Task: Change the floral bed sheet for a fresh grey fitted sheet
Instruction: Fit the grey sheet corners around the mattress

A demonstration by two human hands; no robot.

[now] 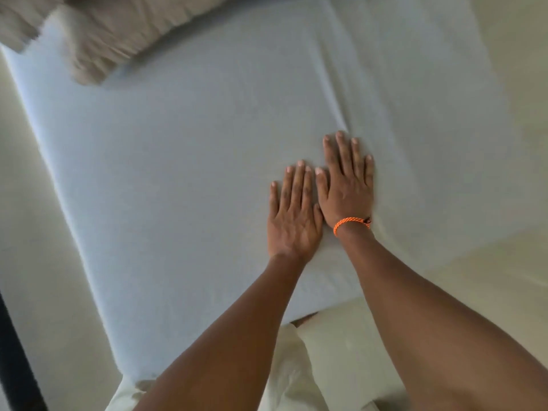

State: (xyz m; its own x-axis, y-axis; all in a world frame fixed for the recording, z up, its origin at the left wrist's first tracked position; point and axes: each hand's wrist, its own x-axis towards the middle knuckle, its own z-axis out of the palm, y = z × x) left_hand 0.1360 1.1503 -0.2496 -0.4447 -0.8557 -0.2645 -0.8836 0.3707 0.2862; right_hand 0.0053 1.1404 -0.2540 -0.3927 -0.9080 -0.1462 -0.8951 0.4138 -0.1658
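Observation:
The grey fitted sheet (178, 149) covers the mattress and fills most of the head view. My left hand (292, 215) lies flat on it, fingers straight and together, palm down. My right hand (348, 185), with an orange cord bracelet at the wrist, presses flat right beside it, a little farther up the bed. The two hands touch side by side. A few long creases run up the sheet from my right fingertips. No floral sheet is in view.
A beige pillow (103, 34) lies blurred at the top left of the bed. Pale floor (504, 286) shows on the right and along the left side. A dark strip (14, 366) runs at the bottom left. My light trousers (290, 375) show below the bed edge.

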